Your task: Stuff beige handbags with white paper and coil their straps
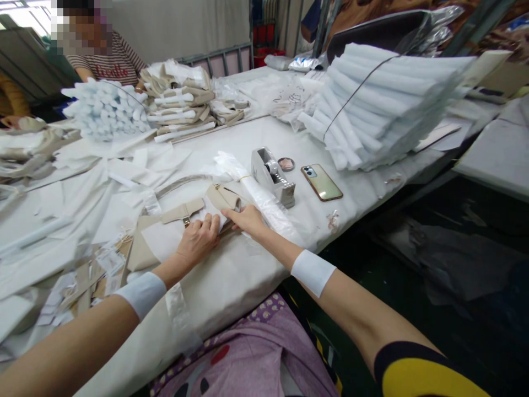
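Note:
A beige handbag (165, 231) with a strap and a metal buckle lies flat on the white-covered table (231, 275), partly wrapped in white paper. My left hand (200, 237) rests on the bag's middle, fingers curled and pressing on the white paper. My right hand (248, 219) lies just to its right, fingers pressed flat against the paper at the bag's flap. A roll of clear plastic bags (260, 198) lies right beside my right hand.
A grey tape dispenser (275, 176), a small round compact (286, 164) and a phone (321, 182) sit to the right. Large bundles of white foam rolls (384, 105) (105, 110) and stacked beige bags (185, 102) stand behind. A person in a striped shirt (111, 63) sits opposite.

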A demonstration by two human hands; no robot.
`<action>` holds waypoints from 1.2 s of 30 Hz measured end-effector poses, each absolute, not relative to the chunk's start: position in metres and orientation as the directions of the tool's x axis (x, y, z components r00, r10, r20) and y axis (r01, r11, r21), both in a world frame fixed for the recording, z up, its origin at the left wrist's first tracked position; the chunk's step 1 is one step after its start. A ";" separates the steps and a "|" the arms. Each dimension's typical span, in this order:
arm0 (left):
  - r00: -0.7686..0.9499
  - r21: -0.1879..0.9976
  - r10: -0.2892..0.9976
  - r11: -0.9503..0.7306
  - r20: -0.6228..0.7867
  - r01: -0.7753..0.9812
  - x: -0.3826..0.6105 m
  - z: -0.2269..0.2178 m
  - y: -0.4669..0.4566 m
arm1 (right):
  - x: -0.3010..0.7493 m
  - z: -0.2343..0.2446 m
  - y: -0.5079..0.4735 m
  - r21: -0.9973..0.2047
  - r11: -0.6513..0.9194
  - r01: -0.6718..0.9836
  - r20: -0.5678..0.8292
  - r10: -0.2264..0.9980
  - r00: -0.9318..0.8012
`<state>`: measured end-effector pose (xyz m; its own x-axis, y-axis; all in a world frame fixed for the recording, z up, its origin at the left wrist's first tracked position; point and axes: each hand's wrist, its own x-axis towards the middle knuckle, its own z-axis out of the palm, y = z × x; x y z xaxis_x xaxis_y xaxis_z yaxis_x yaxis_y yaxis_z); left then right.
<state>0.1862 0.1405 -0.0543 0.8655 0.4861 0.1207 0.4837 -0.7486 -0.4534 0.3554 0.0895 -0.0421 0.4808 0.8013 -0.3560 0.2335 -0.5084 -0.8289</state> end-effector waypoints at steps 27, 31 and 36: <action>0.575 -0.215 0.763 -0.533 0.296 0.818 0.164 0.002 0.171 | 0.362 -0.056 0.024 -0.651 -0.306 0.694 -0.065 0.934 0.351; 0.552 -0.195 0.772 -0.517 0.315 0.833 0.160 0.002 0.179 | 0.363 -0.054 0.023 -0.671 -0.308 0.674 -0.109 0.941 0.322; 0.535 -0.110 0.764 -0.535 0.361 0.838 0.158 0.005 0.181 | 0.364 -0.051 0.018 -0.663 -0.311 0.681 -0.129 0.943 0.306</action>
